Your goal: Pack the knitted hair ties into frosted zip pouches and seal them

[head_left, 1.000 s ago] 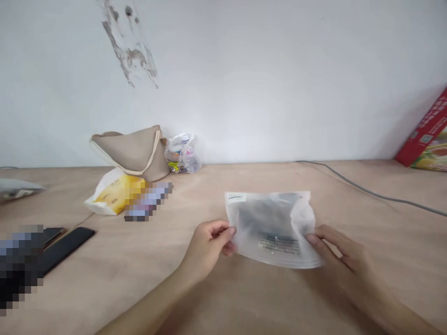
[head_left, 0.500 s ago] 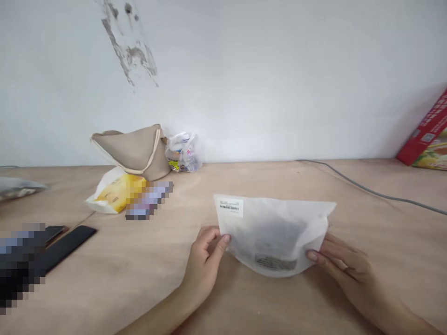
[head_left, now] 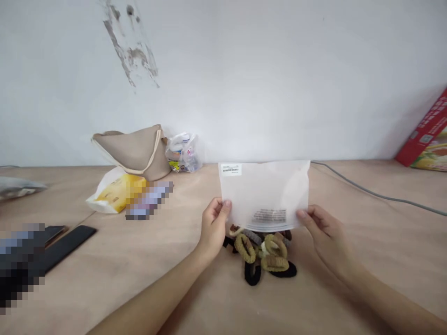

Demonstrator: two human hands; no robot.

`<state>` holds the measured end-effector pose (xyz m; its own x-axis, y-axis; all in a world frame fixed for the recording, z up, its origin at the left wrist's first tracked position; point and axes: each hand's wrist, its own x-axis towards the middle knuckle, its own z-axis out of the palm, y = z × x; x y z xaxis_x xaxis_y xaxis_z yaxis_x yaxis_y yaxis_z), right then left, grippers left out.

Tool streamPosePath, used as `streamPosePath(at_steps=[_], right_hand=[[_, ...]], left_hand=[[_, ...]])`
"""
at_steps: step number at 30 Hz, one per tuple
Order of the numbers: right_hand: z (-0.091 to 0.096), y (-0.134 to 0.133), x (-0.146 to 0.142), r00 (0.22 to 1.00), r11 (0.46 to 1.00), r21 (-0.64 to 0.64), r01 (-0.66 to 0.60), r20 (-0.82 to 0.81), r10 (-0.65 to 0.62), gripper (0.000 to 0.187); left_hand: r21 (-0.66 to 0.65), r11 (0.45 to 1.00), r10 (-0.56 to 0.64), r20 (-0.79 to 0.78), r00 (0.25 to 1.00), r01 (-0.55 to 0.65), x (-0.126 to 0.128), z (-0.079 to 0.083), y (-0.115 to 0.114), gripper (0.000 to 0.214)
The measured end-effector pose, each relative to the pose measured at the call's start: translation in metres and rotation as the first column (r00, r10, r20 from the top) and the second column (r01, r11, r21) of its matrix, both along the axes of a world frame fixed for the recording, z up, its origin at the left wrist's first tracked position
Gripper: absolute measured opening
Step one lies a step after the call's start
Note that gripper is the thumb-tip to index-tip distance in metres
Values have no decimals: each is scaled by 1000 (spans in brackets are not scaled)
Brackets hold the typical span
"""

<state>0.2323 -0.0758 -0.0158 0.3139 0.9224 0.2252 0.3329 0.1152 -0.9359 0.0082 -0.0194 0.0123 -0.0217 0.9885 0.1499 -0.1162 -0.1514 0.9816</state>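
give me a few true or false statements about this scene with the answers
The left hand and right hand both hold a frosted plastic bag. True.

Hair ties lie inside the bag. False: they lie in a pile on the plywood table, below the bag.

A barcode label sits near the bag's upper left corner. True.

The red box is at the left end of the table. False: it leans against the wall at the right end.
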Motion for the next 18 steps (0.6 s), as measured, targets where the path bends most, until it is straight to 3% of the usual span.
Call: streamPosePath(at_steps=[4,9,13,18], right_hand=[[4,29,-4,992,1000,-7,21,-121,-22,32],[-6,60,-17,942,990,-55,-127,-321,103,35],[-11,59,-25,914,975,-56,-217,-364,182,43],[-10,34,-26,930,972,-66,-224,-311,193,44]], left_hand=[[-97,995,1,71,997,6,7,0,31,26],[-283,956,-39,122,992,72,14,-5,55,17],[-351,924,-101,154,983,150,16,-8,50,16],[-342,924,-115,176,978,170,15,-9,27,18]])
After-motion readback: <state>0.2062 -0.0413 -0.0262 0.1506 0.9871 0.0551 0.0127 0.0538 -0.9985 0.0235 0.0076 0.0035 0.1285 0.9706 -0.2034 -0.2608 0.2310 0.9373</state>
